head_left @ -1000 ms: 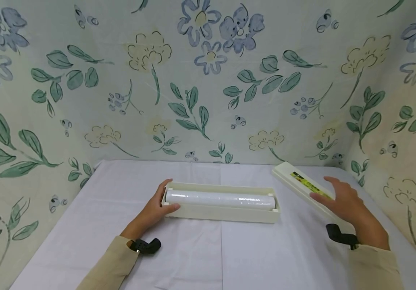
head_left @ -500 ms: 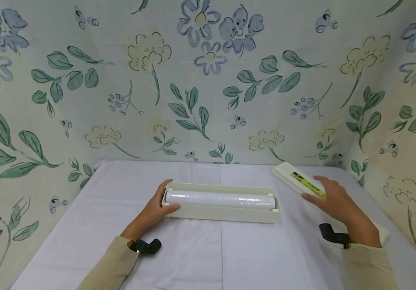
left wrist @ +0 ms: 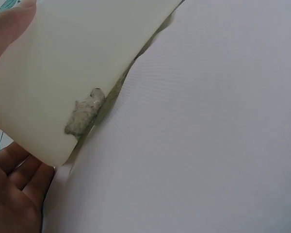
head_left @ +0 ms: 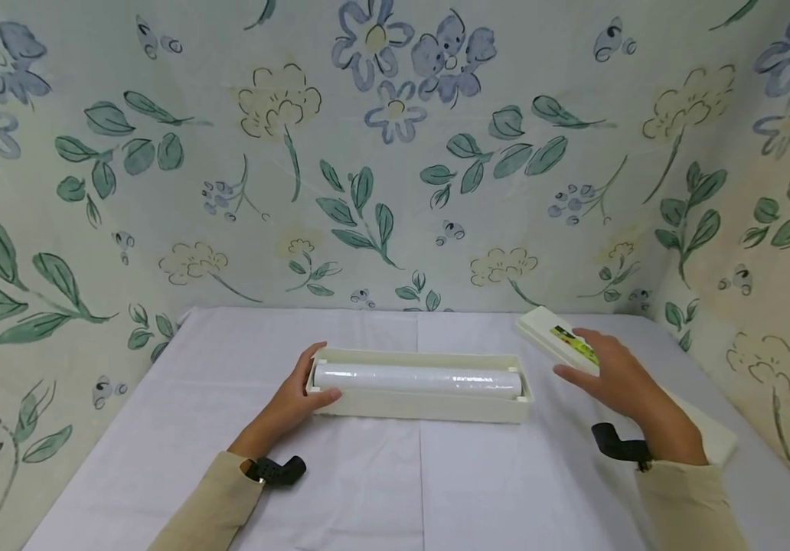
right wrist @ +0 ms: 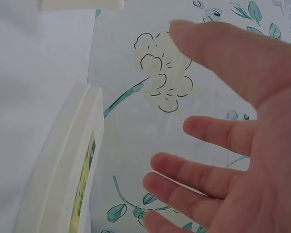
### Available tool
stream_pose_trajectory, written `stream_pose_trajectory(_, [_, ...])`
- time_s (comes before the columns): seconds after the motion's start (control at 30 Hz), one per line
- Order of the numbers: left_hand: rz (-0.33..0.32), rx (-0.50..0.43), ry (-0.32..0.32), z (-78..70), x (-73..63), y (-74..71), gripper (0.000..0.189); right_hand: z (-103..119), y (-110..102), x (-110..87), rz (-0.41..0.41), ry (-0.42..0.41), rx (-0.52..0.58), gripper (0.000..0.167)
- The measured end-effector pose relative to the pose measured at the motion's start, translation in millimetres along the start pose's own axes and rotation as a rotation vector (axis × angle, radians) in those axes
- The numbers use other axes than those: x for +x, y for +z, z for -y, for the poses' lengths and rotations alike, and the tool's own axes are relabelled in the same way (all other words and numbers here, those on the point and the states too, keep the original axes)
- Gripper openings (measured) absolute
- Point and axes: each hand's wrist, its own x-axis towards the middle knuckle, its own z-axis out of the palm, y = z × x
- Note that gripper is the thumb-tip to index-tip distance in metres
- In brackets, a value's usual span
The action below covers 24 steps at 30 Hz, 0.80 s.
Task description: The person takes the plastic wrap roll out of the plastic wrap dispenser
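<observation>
A long cream box (head_left: 422,408) stands on the white cloth, its top side uncovered. Lengthwise inside lies a shiny roll of cling film (head_left: 416,377). My left hand (head_left: 296,392) grips the box's left end, thumb on the front wall and fingers round behind. In the left wrist view a grey patch of residue (left wrist: 85,114) marks the box wall near its lower edge. The cream lid (head_left: 708,430), with a yellow-green label (head_left: 574,343), lies slanted at the right. Over it hovers my right hand (head_left: 618,386), fingers spread and holding nothing; the right wrist view shows a gap between them.
A white cloth (head_left: 354,490) with a centre crease covers the table. Floral fabric (head_left: 395,191) hangs as a wall behind and along both sides, close to the lid's far end. Black wrist cameras (head_left: 618,445) stick out from both wrists.
My right hand has moved left across the lid, uncovering its near end and covering more of the label. The left hand, box and roll stay in place.
</observation>
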Motion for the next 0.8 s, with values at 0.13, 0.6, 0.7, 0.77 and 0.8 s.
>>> stream_pose_trajectory(0.13, [-0.008,-0.001,0.002,0.7,0.2,0.8,0.089,5.5,3.4,0.0,-0.001,-0.021,-0.002,0.094])
stream_pose_trajectory(0.6, [-0.006,0.012,0.014,-4.8,0.5,-1.3,0.090,18.7,12.8,2.8,-0.001,-0.083,-0.017,0.083])
stream_pose_trajectory(0.7, [0.000,0.010,0.013,-3.5,-0.4,-0.5,0.090,23.6,16.7,3.6,-0.009,-0.115,-0.028,0.079])
stream_pose_trajectory(0.77, [-0.004,0.009,0.012,-1.6,-0.8,-0.3,0.089,27.8,18.7,3.4,-0.023,-0.159,-0.027,0.075])
stream_pose_trajectory(0.8, [-0.005,0.009,0.009,-1.1,-1.0,-0.3,0.089,29.7,19.8,3.5,-0.029,-0.182,-0.024,0.073])
